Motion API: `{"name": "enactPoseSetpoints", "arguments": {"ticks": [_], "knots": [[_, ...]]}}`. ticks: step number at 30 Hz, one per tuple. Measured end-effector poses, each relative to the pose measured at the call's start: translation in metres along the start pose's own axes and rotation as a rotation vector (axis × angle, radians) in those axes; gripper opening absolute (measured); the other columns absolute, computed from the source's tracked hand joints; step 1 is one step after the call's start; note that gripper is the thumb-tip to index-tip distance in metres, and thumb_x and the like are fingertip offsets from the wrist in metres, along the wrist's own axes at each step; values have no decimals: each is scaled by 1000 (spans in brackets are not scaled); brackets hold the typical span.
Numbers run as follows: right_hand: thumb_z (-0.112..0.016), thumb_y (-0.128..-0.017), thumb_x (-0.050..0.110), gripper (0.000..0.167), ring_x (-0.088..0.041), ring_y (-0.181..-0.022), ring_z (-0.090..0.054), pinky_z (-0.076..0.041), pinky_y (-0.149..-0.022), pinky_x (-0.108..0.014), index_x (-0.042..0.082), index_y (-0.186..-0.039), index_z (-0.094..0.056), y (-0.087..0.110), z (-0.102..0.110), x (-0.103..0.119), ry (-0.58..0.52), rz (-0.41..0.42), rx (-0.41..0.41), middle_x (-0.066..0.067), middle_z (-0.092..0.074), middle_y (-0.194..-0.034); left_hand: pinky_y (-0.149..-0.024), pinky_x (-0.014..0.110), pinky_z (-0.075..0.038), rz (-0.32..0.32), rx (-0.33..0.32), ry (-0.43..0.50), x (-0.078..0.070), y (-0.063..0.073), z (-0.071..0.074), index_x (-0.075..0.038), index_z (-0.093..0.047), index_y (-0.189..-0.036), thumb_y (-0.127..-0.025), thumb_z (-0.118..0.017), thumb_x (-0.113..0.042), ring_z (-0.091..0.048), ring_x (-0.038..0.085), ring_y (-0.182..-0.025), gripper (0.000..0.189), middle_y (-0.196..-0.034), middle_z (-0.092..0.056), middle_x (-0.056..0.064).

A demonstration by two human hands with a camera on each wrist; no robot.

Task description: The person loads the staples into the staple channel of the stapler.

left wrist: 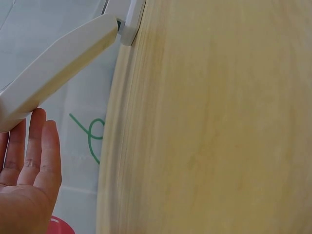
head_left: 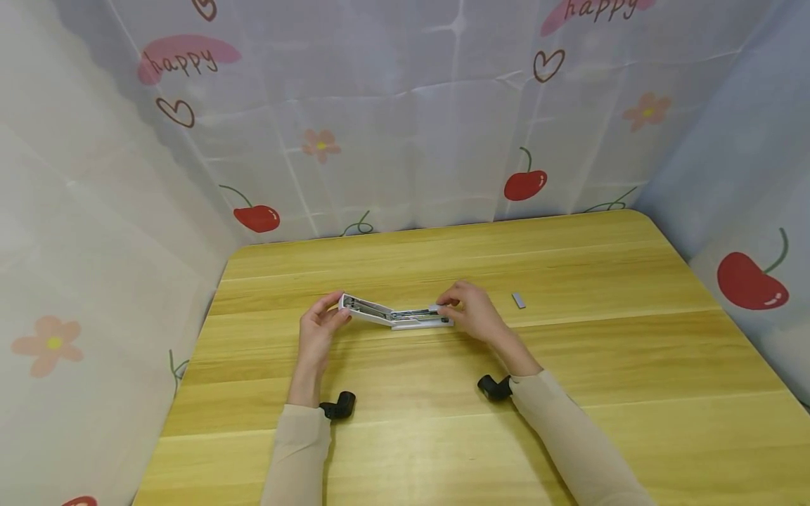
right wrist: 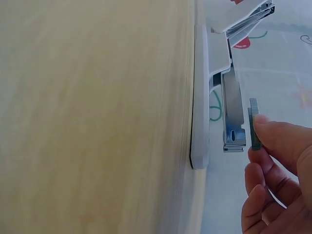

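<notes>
Stapler (head_left: 395,315): lay open, long axis left-right.
Left hand (head_left: 319,330): fingers straight, propping lid.
Right hand (head_left: 473,313): pinched staples (right wrist: 253,123) just above the stapler's right end.

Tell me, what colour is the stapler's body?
White, with a silvery metal channel; the stapler shows best in the right wrist view.

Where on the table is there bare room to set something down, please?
The table is bare along the near edge between the sleeves, at the far strip by the curtain, and at right beyond the spare staples. It is crowded mid-table, where both hands work the open stapler.
</notes>
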State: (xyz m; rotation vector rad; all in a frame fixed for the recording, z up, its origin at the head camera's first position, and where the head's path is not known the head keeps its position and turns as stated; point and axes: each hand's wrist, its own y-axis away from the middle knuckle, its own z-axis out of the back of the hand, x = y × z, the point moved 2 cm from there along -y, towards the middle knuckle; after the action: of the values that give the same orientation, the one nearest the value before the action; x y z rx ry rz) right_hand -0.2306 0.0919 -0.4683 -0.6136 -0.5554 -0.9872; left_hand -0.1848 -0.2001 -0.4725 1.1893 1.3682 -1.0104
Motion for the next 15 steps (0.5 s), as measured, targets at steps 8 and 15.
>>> {"name": "enactPoseSetpoints", "arguments": {"ticks": [8,15], "knots": [[-74,-87,13,10,-19,-87,-60,-55,-79,-36,7,-95,-76,-2,-5,-1,24,3,-3,-4,-66,-91,-85,22,-57,-3,-12,-3,0,0,0,7,-56,-129,-91,-62,6,-65,7,-95,39,-110,-63,-7],[-74,-87,14,10,-19,-86,-60,-53,-77,-35,9,-95,-76,-1,-6,-2,41,-2,6,-3,-66,-89,-85,21,-57,5,-8,-12,1,-1,0,8,-53,-132,-91,-61,6,-64,5,-94,41,-113,-62,-5]]}}
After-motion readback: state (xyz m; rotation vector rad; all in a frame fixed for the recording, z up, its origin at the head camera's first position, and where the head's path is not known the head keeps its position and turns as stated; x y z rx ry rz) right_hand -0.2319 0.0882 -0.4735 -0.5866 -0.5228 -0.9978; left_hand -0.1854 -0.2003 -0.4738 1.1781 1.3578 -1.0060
